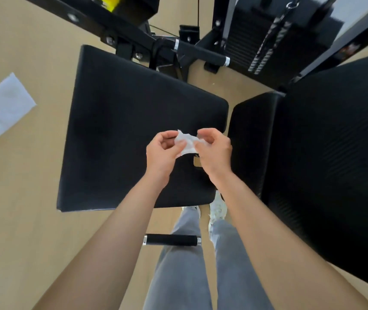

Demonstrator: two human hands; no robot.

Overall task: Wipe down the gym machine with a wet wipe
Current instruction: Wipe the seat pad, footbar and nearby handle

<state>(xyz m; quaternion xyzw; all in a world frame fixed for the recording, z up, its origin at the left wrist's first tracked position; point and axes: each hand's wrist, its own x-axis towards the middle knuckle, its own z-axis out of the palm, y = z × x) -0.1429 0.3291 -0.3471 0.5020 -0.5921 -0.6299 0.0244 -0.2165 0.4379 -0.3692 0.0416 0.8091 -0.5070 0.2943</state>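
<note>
White wipe (185,144), pinched at each end by our left hand (163,153) and right hand (215,153), runs side to side with the seat pad (122,130) straight below.

No words or numbers can be read here. A yellow tag (109,2) at 12 o'clock on the gym machine (89,23) is too blurry to read. A small red and white sticker (349,49) on the black frame (366,32) at 2 o'clock is blurry too. No print can be made out on the white sheet (5,105) on the floor (33,175) at 9 o'clock.
</note>
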